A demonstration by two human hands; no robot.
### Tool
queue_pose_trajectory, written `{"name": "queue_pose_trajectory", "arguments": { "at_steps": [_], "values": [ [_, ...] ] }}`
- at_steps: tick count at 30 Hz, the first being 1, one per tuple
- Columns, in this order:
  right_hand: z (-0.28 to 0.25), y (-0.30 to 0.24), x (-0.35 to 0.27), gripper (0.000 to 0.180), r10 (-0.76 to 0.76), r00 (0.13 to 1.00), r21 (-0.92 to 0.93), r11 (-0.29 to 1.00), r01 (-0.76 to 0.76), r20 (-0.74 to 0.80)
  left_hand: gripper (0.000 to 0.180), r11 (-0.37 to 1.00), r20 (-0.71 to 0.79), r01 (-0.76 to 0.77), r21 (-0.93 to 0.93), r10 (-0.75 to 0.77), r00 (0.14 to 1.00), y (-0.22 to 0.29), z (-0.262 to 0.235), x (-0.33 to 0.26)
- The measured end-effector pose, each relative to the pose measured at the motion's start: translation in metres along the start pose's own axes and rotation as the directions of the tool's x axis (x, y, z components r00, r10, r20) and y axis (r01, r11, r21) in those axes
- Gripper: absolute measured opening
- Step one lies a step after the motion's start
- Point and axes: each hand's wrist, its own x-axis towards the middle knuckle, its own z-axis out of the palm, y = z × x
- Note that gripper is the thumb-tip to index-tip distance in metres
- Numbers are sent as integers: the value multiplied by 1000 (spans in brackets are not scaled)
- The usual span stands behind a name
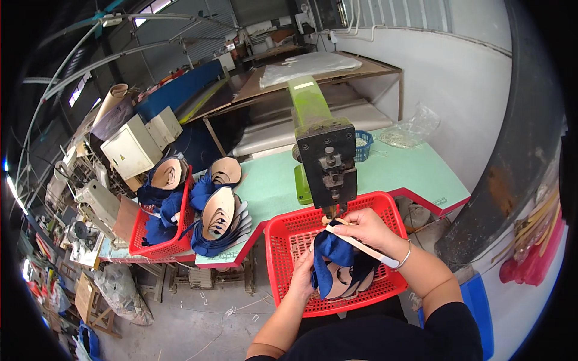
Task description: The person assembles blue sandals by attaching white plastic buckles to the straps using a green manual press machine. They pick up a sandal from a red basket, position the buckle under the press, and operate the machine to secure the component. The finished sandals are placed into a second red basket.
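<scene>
My right hand (368, 230) pinches a long tan strap (361, 245) just under the head of a green and black press machine (328, 156). The strap has a pale grey end and reaches toward my wrist. A dark blue fabric piece (333, 249) hangs from the strap's upper end. My left hand (303, 275) is closed on the fabric's left edge, its fingers partly hidden behind the cloth. Below both hands, a red plastic basket (280, 265) holds more blue and tan pieces (352, 281).
On the pale green table (265, 180) lie stacks of tan and blue pieces (218, 212). Another red basket (180, 243), filled with similar pieces, stands at the left. A small blue basket (363, 147) sits behind the press. A dark column (481, 204) rises at the right.
</scene>
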Motion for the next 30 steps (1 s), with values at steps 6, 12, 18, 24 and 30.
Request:
{"name": "queue_pose_trajectory", "arguments": {
  "at_steps": [6, 12, 18, 24, 30],
  "values": [
    [-11, -6, 13, 28, -53, 998, -111, 992, 55, 21, 34, 820, 261, -195, 538, 58, 964, 36, 21, 18],
    [-24, 4, 22, 33, -50, 993, -52, 997, 56, 109, 11, 836, 1, -164, 523, 192, 981, 26, 46, 28],
    [-40, 32, -4, 26, 41, 983, 292, 952, -92, 176, 8, 899, -35, -236, 368, 268, 963, 17, 43, 25],
    [-30, 35, -6, 16, 2, 999, 389, 921, -23, 54, 6, 950, -115, -233, 207, 260, 959, 8, 34, 20],
    [-14, 24, -6, 16, -23, 1000, 271, 962, 22, 2, 6, 962, -96, -234, 138, 248, 964, 12, 23, 18]
  ]
}}
